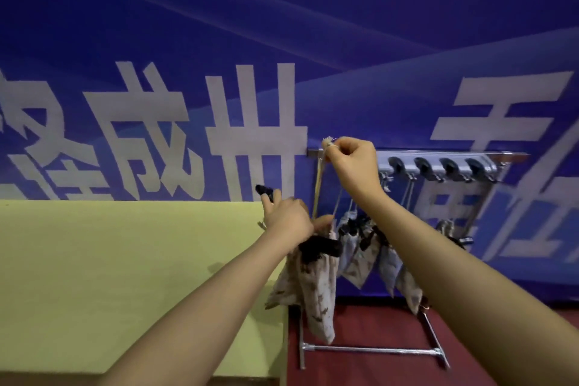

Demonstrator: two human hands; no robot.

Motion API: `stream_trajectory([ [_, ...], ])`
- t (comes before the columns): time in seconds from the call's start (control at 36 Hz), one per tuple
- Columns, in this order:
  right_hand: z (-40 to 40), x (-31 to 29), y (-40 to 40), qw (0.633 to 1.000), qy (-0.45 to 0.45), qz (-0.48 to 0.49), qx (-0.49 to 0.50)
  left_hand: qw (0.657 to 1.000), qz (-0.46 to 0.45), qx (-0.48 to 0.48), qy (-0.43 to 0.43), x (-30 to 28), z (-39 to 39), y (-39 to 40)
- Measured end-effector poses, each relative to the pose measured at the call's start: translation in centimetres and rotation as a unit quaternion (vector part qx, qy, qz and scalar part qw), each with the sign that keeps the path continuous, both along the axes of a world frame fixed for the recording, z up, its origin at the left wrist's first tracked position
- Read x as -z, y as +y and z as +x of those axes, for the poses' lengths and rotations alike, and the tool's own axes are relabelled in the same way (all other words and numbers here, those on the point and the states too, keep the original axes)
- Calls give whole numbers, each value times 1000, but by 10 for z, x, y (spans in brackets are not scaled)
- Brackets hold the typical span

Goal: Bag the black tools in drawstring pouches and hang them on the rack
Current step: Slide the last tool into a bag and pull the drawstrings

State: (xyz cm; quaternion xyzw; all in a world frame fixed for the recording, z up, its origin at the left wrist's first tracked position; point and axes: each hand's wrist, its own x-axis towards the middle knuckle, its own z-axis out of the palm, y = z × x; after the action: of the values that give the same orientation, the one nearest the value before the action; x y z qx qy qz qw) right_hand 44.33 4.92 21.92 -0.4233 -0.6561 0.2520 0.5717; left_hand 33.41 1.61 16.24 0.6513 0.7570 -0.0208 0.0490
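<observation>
Blue banner (282, 25) with large white characters fills the wall behind our rack (438, 155), and a yellow-green table (125, 260) stands left of the rack over a dark red floor (369, 323).

Our right hand (354, 163) is raised at the left end of the rack's top bar, its thumb and forefinger pressed together on the knotted end of a pale cord (318, 188); the frayed knot pokes out just above the fingertips. The cord drops taut from there, left of the rack, to the mouth of a patterned pouch (319, 285).

Our left hand (286, 218) is closed around the gathered neck of that pouch, below the rack's left end, with the forefinger stretched up and away. A black tool (319, 247) shows at the pouch mouth just under the fist, and another black tip sticks up beside the forefinger; we cannot tell whether it is the same tool.

Further pouches (360, 257) hang by cords from the rack's hooks, right of ours, black tools jutting from their tops.
</observation>
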Motion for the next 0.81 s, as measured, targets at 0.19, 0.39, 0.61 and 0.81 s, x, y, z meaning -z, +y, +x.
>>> stream_trajectory([
  [0.19,64,51,-14,996,-27,-80,14,993,46,89,-63,19,56,-8],
  [0.39,121,90,-18,986,-82,-141,48,968,-1,143,-204,42,104,4],
  [0.61,172,113,-3,970,-149,-163,100,928,-34,175,-327,70,145,37],
  [0.81,218,125,12,954,-172,-191,156,909,-65,223,-347,85,189,66],
])
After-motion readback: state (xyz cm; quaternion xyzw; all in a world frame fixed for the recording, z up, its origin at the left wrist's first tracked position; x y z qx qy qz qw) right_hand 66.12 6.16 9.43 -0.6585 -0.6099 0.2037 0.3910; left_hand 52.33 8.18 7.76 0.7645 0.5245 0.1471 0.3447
